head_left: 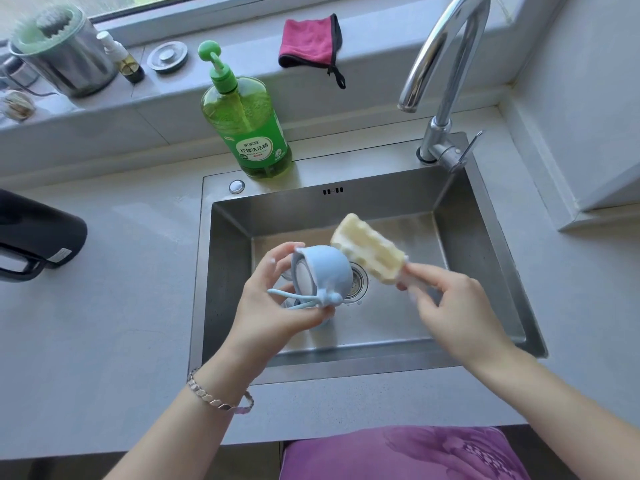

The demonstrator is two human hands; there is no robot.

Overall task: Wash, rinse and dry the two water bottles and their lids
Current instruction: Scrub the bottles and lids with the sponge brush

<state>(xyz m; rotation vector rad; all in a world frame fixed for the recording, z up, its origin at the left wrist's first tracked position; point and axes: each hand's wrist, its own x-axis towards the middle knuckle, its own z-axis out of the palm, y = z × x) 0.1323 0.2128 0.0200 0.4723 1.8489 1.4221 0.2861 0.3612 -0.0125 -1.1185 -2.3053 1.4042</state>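
Observation:
My left hand [273, 306] holds a pale blue bottle lid [325, 275] with a thin carry strap, above the steel sink [485, 271]. The lid's open side faces left toward my palm. My right hand [453, 303] grips the handle of a yellow sponge brush [369, 252], whose sponge head touches the lid's upper right side. Something pale blue [323, 323] shows below my left hand in the basin, mostly hidden. No bottle body is plainly in view.
A green dish soap pump bottle [249, 126] stands on the sink's back rim. The tap [446, 64] arches at the back right, with no water running. A pink cloth [311, 41] lies on the sill. A black kettle [34, 237] sits on the left counter.

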